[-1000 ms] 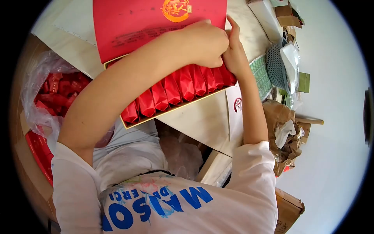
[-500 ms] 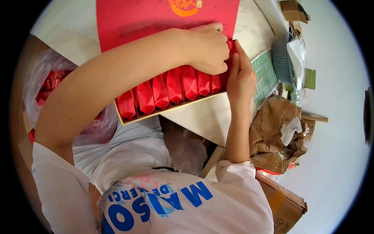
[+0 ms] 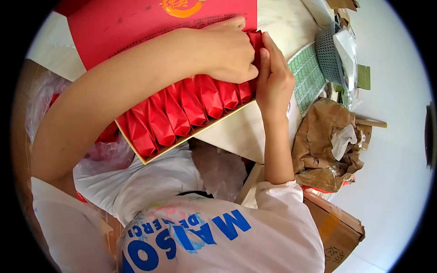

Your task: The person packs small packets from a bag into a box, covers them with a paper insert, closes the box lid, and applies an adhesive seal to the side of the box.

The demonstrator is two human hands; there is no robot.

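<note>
A red gift box [image 3: 132, 146] with a gold-coloured rim holds a row of shiny red packets [image 3: 173, 120] standing side by side. Its red lid [image 3: 114, 27], printed with a golden emblem, lies open behind. My left hand [image 3: 230, 52] reaches across the box, fingers curled down over the packets near the right end; whatever is in them is hidden. At that end my right hand [image 3: 275, 84] grips the box's side, thumb inward and fingers along the outer edge, against a red packet [image 3: 256, 40] that sticks up. My left forearm covers part of the row.
A clear plastic bag [image 3: 111, 154] with red packets sits at left, beside my lap. On the pale table [image 3: 227, 132] lie a green patterned sheet [image 3: 305, 77] and a grey basket [image 3: 328, 57]. To the right are crumpled brown paper [image 3: 318, 141] and a cardboard box [image 3: 334, 227].
The box and both hands have shifted up and left in view. The box's left end has swung nearer my body, and its packets lean more. Both hands keep their places at the right end.
</note>
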